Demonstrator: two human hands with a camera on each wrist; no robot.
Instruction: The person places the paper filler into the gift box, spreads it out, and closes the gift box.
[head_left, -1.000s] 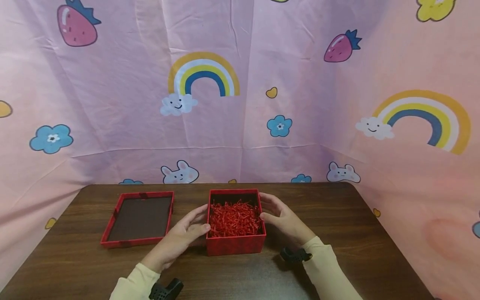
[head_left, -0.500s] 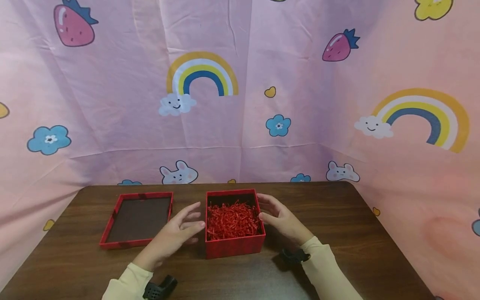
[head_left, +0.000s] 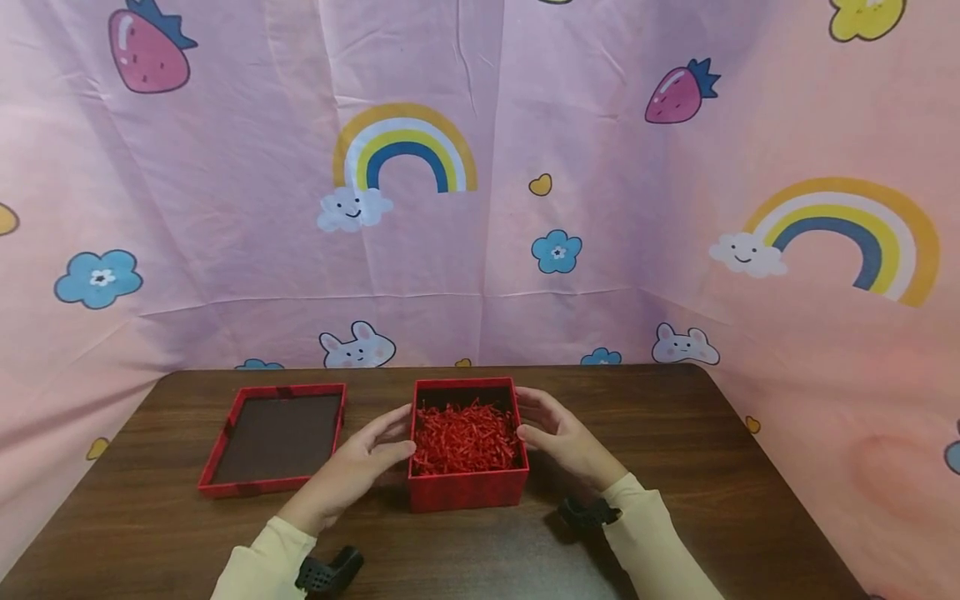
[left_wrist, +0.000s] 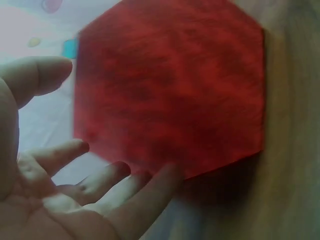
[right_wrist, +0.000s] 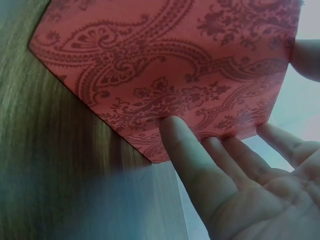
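A red square gift box (head_left: 468,492) stands upright on the table, its top uncovered. Crinkled red shredded paper (head_left: 465,437) fills its lower part. My left hand (head_left: 348,471) is at the box's left side, thumb by the near upper edge and fingers spread along the wall. On the opposite side, my right hand (head_left: 572,443) touches the wall with its extended fingers, thumb at the rim. The right wrist view shows a dark paisley pattern on that box wall (right_wrist: 165,65), with the fingertips (right_wrist: 172,125) against it. The left wrist view is blurred.
To the left lies the red-rimmed box lid (head_left: 277,437), dark inside face up, partly overlapped by my left hand. The brown wooden table (head_left: 637,408) ends at a printed cloth backdrop (head_left: 450,275) behind and at both sides.
My left hand came away from the box, then moved back to its left side. The box turned slightly and straightened again. My right hand stayed at the right side.
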